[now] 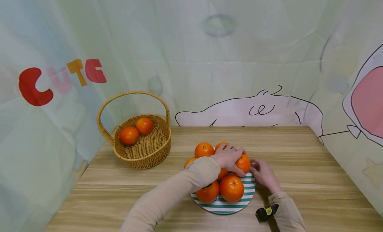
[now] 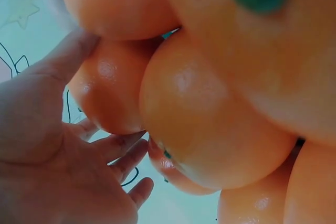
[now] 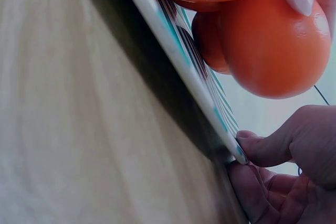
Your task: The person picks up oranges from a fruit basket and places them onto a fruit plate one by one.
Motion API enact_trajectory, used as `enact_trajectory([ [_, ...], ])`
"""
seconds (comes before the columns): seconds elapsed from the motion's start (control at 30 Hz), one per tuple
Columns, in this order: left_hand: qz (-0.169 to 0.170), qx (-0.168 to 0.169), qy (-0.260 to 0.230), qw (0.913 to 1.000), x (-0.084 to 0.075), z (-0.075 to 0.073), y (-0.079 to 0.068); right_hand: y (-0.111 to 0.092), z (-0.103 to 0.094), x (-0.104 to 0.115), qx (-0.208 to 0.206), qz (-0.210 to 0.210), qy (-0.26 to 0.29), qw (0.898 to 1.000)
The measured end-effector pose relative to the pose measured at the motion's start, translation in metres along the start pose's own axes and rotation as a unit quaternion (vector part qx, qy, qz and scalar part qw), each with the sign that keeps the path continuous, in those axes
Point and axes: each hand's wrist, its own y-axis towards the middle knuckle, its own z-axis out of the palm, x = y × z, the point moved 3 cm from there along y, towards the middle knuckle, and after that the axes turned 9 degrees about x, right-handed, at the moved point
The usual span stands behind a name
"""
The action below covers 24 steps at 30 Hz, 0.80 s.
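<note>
My left hand (image 1: 228,157) reaches across a round plate with green and white stripes (image 1: 222,209) and grips an orange (image 1: 243,164) at the right side. In the left wrist view, its thumb and fingers curl round a glossy orange (image 2: 107,90). Beside the plate's right edge, my right hand (image 1: 264,174) pinches the rim; the right wrist view has the thumb (image 3: 268,150) over the plate edge (image 3: 181,72) and fingers below. Several more oranges crowd the plate, including one at the front (image 1: 232,188); the left hand and sleeve partly cover others.
A wicker basket (image 1: 149,161) with a tall arched handle stands on the left of the wooden table (image 1: 302,165), with two oranges (image 1: 129,135) inside. A black wrist strap device (image 1: 263,214) is at my right sleeve. Printed curtains rise behind and beside the table.
</note>
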Motion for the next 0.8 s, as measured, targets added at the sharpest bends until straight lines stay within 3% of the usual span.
enact_trajectory([
  [0.8,-0.007,0.035,-0.006,0.9993,-0.0032,0.0048,-0.0014,-0.0015,0.0008,0.0013,0.011,0.018,0.023,1.000],
])
